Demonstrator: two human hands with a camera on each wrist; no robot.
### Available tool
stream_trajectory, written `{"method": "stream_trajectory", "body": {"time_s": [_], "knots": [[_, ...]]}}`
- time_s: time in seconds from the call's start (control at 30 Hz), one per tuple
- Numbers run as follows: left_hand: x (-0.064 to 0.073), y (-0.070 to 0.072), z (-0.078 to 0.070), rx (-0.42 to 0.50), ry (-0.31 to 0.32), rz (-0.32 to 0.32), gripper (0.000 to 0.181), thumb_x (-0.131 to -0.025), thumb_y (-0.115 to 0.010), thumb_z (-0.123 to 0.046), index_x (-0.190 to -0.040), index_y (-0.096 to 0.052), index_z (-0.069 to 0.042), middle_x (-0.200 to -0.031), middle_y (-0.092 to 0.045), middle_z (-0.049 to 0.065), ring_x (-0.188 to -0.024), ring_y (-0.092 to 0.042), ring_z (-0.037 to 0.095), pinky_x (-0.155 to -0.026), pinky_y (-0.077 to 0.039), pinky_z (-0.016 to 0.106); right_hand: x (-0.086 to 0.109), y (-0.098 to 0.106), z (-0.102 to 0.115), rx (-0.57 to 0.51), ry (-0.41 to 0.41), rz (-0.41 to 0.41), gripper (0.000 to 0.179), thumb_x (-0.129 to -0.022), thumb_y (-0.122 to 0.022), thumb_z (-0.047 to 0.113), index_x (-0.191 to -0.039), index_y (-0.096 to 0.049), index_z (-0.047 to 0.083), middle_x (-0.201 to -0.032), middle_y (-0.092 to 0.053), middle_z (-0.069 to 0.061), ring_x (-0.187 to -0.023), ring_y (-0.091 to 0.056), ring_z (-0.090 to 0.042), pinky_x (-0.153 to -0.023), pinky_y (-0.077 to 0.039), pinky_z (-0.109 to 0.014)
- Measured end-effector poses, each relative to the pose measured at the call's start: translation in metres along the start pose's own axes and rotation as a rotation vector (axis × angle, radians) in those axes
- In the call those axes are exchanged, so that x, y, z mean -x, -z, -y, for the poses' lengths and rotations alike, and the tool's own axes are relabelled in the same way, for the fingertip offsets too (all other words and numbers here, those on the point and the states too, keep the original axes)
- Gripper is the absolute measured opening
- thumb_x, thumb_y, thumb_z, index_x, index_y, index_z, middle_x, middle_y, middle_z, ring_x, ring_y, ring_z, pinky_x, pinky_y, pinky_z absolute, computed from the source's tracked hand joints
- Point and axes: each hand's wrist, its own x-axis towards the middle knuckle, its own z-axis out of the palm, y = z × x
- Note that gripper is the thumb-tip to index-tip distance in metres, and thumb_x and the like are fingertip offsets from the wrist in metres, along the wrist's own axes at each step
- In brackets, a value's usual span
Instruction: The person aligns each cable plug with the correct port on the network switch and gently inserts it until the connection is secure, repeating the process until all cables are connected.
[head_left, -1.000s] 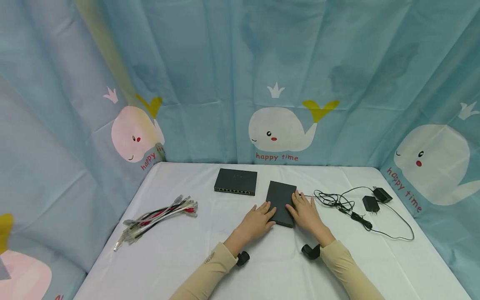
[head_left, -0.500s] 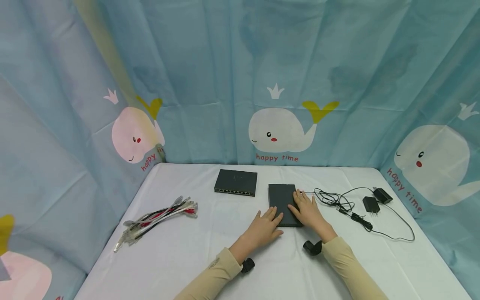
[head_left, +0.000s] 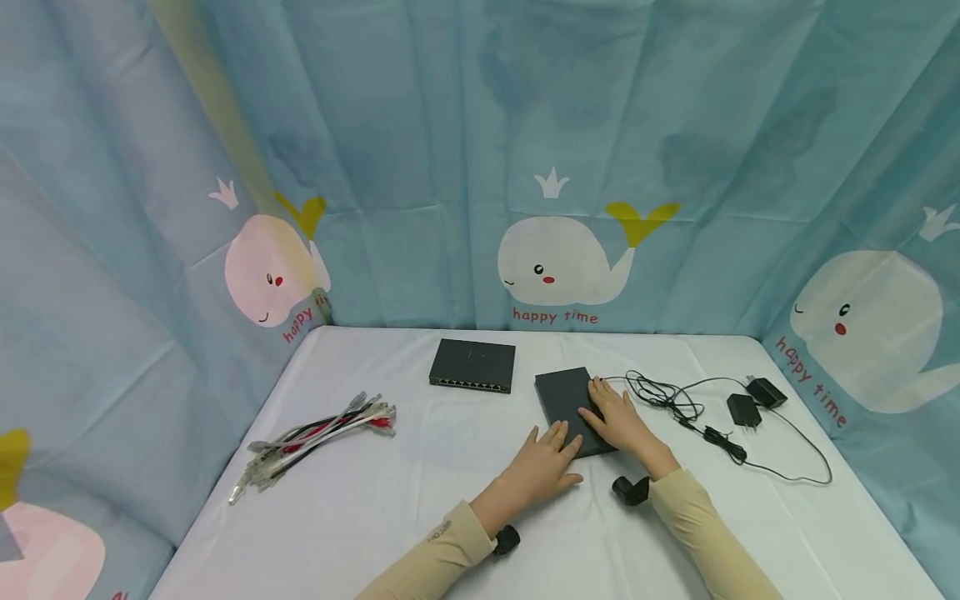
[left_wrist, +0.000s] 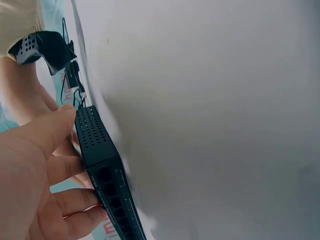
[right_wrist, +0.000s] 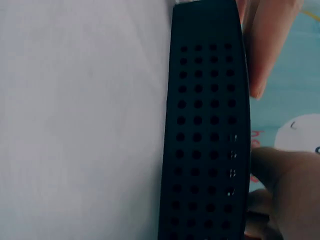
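A flat black network switch [head_left: 561, 393] lies slightly turned on the white table, its far end toward the left. My left hand [head_left: 534, 473] touches its near left part with outstretched fingers. In the left wrist view, the thumb [left_wrist: 62, 120] is at the near corner, by the vent holes, and a row of ports [left_wrist: 116, 202] shows along the side. My right hand [head_left: 621, 423] rests on the right part of its top, fingers extended. The right wrist view shows a perforated side wall [right_wrist: 205, 120] with the thumb [right_wrist: 285, 170] at its upper edge.
Another black network switch [head_left: 472, 362] lies farther back, ports facing me. A bundle of network cables [head_left: 315, 437] is at the left. Two power adapters [head_left: 743, 411] with coiled black cords [head_left: 663, 396] lie at the right. A blue whale-print curtain [head_left: 420, 267] stands behind the table.
The network switch under my hands has turned counter-clockwise, its near end swinging right. My left hand has moved right and toward me with it; the right hand has shifted slightly right.
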Motion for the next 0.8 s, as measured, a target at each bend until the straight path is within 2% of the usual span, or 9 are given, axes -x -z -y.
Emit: {"method": "stream_trajectory", "body": {"time_s": [0.13, 0.27, 0.37, 0.5, 0.67, 0.8], "knots": [[-0.003, 0.001, -0.003, -0.013, -0.020, -0.005, 0.062, -0.092, -0.038, -0.057, -0.143, -0.036, -0.022, -0.147, -0.034, 0.011, -0.137, -0.030, 0.023, -0.107, -0.028, 0.050, 0.002, 0.000, -0.005, -0.020, 0.013, -0.007, 0.062, -0.094, -0.053, 0.030, -0.140, -0.032, -0.007, -0.145, -0.028, -0.028, -0.135, -0.023, -0.042, -0.103, -0.013, -0.067], [-0.007, 0.006, 0.002, 0.054, -0.035, -0.007, 0.054, -0.094, -0.038, -0.054, -0.139, -0.043, -0.025, -0.145, -0.039, 0.007, -0.134, -0.035, 0.019, -0.108, -0.025, 0.052, 0.008, -0.003, -0.006, 0.020, 0.010, -0.043, 0.060, -0.094, -0.054, 0.030, -0.138, -0.036, -0.006, -0.143, -0.032, -0.027, -0.134, -0.027, -0.041, -0.103, -0.015, -0.066], [-0.011, 0.012, 0.014, 0.130, -0.034, -0.003, 0.047, -0.095, -0.040, -0.051, -0.134, -0.051, -0.026, -0.141, -0.044, -0.001, -0.132, -0.039, 0.014, -0.108, -0.027, 0.050, 0.016, -0.004, -0.004, 0.047, 0.007, -0.081, 0.058, -0.093, -0.056, 0.028, -0.136, -0.040, -0.006, -0.142, -0.035, -0.027, -0.132, -0.031, -0.042, -0.103, -0.018, -0.065], [-0.019, 0.016, 0.036, 0.164, -0.002, 0.008, 0.043, -0.095, -0.044, -0.047, -0.131, -0.053, -0.026, -0.141, -0.045, -0.004, -0.132, -0.038, 0.015, -0.107, -0.029, 0.048, 0.028, -0.003, 0.002, 0.050, 0.016, -0.118, 0.055, -0.091, -0.060, 0.027, -0.134, -0.044, -0.003, -0.142, -0.036, -0.026, -0.131, -0.033, -0.041, -0.103, -0.021, -0.064], [-0.031, 0.012, 0.059, 0.147, 0.059, -0.002, 0.047, -0.096, -0.045, -0.043, -0.138, -0.045, -0.022, -0.147, -0.036, 0.000, -0.136, -0.033, 0.018, -0.109, -0.025, 0.050, 0.037, -0.004, 0.010, 0.058, 0.045, -0.135, 0.056, -0.090, -0.061, 0.032, -0.133, -0.047, -0.003, -0.141, -0.037, -0.025, -0.131, -0.035, -0.040, -0.103, -0.023, -0.062], [-0.038, 0.007, 0.069, 0.103, 0.079, -0.014, 0.048, -0.098, -0.044, -0.036, -0.142, -0.039, -0.018, -0.150, -0.031, 0.002, -0.137, -0.031, 0.018, -0.109, -0.024, 0.050, 0.042, -0.008, 0.016, 0.051, 0.060, -0.121, 0.069, -0.085, -0.063, 0.045, -0.134, -0.046, -0.002, -0.142, -0.035, -0.026, -0.132, -0.033, -0.040, -0.104, -0.022, -0.061]]}}
